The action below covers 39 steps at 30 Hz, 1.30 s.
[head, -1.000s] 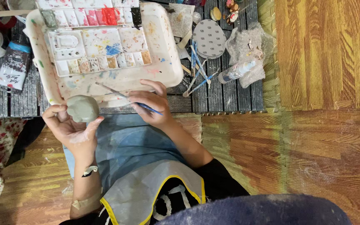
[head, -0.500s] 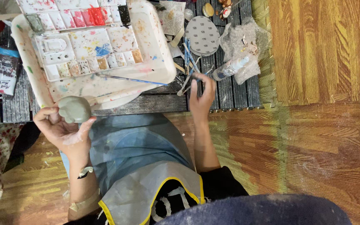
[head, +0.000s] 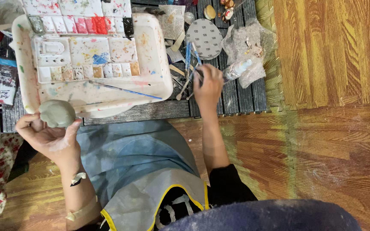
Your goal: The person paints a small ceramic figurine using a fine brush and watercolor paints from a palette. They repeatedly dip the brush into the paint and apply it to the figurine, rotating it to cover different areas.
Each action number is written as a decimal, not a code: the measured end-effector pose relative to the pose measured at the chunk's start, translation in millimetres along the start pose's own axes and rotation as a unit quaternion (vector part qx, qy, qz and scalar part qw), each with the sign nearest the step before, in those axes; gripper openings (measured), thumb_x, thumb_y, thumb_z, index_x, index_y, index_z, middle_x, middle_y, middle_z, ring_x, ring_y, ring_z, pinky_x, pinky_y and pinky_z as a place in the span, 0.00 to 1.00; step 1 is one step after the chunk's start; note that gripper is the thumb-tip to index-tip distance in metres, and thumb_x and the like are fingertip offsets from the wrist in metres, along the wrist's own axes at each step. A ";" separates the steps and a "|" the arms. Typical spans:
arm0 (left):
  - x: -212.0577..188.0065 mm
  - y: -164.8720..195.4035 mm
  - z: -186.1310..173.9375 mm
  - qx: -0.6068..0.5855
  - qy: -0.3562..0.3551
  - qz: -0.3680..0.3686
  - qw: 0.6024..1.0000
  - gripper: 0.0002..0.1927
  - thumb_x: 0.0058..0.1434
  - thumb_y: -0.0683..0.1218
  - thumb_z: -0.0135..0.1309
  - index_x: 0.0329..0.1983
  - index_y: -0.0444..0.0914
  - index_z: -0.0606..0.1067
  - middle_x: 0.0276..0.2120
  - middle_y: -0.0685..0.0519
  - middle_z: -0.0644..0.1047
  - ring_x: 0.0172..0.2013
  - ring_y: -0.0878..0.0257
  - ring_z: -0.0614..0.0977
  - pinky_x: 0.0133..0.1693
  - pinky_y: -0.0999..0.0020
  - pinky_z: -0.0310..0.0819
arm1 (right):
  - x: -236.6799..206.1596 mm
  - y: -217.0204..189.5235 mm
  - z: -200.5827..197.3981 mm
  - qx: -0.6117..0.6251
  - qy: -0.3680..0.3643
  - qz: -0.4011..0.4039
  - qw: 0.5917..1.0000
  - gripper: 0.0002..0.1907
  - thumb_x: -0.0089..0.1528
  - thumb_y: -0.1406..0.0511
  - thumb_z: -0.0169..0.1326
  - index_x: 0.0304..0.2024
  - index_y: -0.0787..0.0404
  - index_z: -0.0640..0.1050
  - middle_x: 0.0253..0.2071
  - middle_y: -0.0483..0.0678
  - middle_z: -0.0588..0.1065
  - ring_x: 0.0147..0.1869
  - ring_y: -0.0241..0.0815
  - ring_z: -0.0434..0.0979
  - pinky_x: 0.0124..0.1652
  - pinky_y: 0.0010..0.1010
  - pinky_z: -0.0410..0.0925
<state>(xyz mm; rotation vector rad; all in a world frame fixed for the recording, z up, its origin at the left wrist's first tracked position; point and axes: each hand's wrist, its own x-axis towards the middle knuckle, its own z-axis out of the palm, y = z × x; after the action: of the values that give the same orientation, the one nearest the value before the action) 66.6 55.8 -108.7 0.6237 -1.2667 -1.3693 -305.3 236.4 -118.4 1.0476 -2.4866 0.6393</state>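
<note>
Hands split: left hand (head: 50,137) cupping unpainted grey clay lump (head: 57,113), right hand (head: 207,83) gripping tools (head: 189,64) beside paint-smeared tray (head: 157,51); painting not begun.

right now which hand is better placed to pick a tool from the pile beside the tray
Right. The right hand is already over the tool pile next to the paint tray, fingers among the sticks. The left hand is occupied cupping the grey clay lump, on the tray's far side.
</note>
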 end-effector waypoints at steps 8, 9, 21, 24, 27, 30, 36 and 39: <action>0.0 4.5 3.0 -0.009 0.003 -0.001 1.000 0.41 0.61 0.35 0.77 0.61 0.43 0.57 0.55 0.55 0.65 0.56 0.65 0.72 0.64 0.70 0.73 | 54.7 -22.9 9.9 -0.015 -0.193 0.009 0.981 0.10 0.69 0.61 0.56 0.52 0.53 0.78 0.53 0.47 0.78 0.54 0.47 0.74 0.54 0.41 0.64; -0.6 5.2 2.9 -0.006 0.004 -0.003 1.000 0.41 0.61 0.35 0.77 0.61 0.43 0.57 0.56 0.55 0.65 0.56 0.65 0.72 0.64 0.70 0.72 | 59.2 -22.5 7.4 -0.031 -0.170 -0.006 0.985 0.10 0.66 0.62 0.57 0.50 0.54 0.79 0.51 0.48 0.79 0.55 0.49 0.73 0.55 0.43 0.64; 0.0 0.7 -1.1 0.004 -0.005 0.005 1.000 0.41 0.61 0.36 0.78 0.62 0.44 0.58 0.52 0.57 0.67 0.54 0.67 0.71 0.63 0.72 0.70 | 82.4 -40.2 26.1 0.075 -0.095 -0.189 0.974 0.11 0.55 0.72 0.56 0.40 0.60 0.81 0.44 0.53 0.77 0.51 0.55 0.73 0.53 0.47 0.65; 0.7 -0.4 -2.9 0.012 0.003 0.007 1.000 0.41 0.60 0.37 0.79 0.61 0.44 0.58 0.49 0.59 0.66 0.52 0.68 0.70 0.62 0.74 0.69 | 79.3 -29.8 23.7 0.078 -0.130 -0.147 0.977 0.07 0.56 0.73 0.56 0.35 0.61 0.82 0.42 0.53 0.77 0.49 0.56 0.74 0.52 0.44 0.67; 0.2 -1.2 -4.5 0.020 0.005 0.002 1.000 0.42 0.60 0.38 0.80 0.61 0.44 0.58 0.48 0.59 0.65 0.51 0.68 0.70 0.62 0.75 0.69 | 76.1 -19.7 21.2 0.067 -0.137 -0.122 0.981 0.05 0.57 0.73 0.56 0.32 0.60 0.81 0.42 0.51 0.77 0.48 0.55 0.74 0.52 0.43 0.68; -0.6 -2.9 -6.2 0.016 0.007 0.000 1.000 0.42 0.59 0.38 0.80 0.61 0.44 0.58 0.48 0.59 0.66 0.51 0.68 0.70 0.62 0.74 0.69 | 76.0 -13.5 18.8 0.055 -0.170 -0.093 0.980 0.06 0.59 0.73 0.55 0.33 0.59 0.82 0.43 0.49 0.78 0.49 0.54 0.75 0.54 0.42 0.68; -1.7 -4.6 -8.8 0.008 0.002 0.001 1.000 0.42 0.61 0.35 0.79 0.63 0.43 0.57 0.49 0.58 0.65 0.52 0.67 0.71 0.62 0.73 0.69 | 72.8 -6.7 -4.5 0.134 -0.215 -0.138 0.957 0.14 0.61 0.62 0.64 0.48 0.59 0.80 0.51 0.55 0.76 0.58 0.60 0.72 0.59 0.54 0.63; -1.5 -2.4 -6.5 0.009 0.001 -0.002 1.000 0.42 0.61 0.36 0.79 0.62 0.43 0.57 0.51 0.57 0.66 0.53 0.67 0.72 0.61 0.73 0.70 | 68.0 -3.7 -18.5 0.135 -0.207 -0.221 0.943 0.31 0.48 0.56 0.72 0.52 0.61 0.80 0.55 0.62 0.74 0.63 0.72 0.69 0.59 0.64 0.59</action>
<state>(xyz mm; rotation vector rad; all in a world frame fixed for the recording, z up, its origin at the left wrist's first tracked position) 72.0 54.6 -113.2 0.6401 -1.2788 -1.3604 -344.3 205.1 -68.6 1.9503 -2.3922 0.6798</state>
